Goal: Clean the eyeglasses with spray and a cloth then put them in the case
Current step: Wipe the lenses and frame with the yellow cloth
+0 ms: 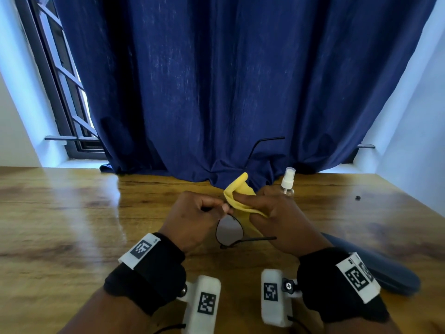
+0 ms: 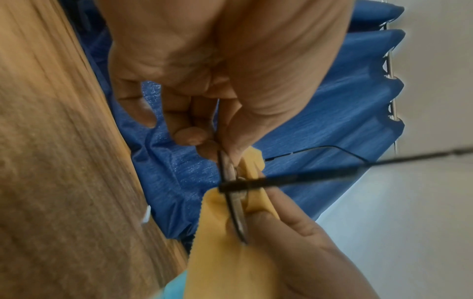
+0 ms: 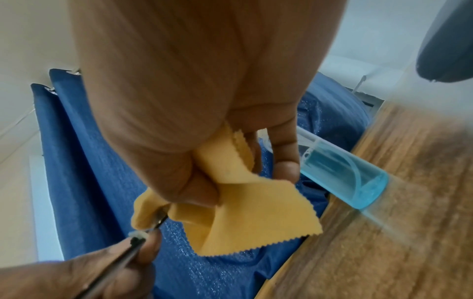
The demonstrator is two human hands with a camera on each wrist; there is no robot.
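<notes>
Black thin-framed eyeglasses (image 1: 229, 233) are held above the wooden table (image 1: 72, 213), one lens showing and one temple sticking up before the curtain. My left hand (image 1: 218, 208) pinches the frame near the bridge; in the left wrist view its fingers (image 2: 190, 135) clamp the rim of the eyeglasses (image 2: 236, 214). My right hand (image 1: 250, 209) grips a yellow cloth (image 1: 237, 192) folded over the far lens, which is hidden. The right wrist view shows the cloth (image 3: 245, 214) bunched under the thumb. A clear spray bottle (image 1: 287, 182) with blue liquid stands behind the right hand.
A dark blue eyeglass case (image 1: 375, 268) lies on the table right of my right wrist. A blue curtain (image 1: 216, 92) hangs down to the table's far edge. A small dark speck (image 1: 358, 197) sits at the far right.
</notes>
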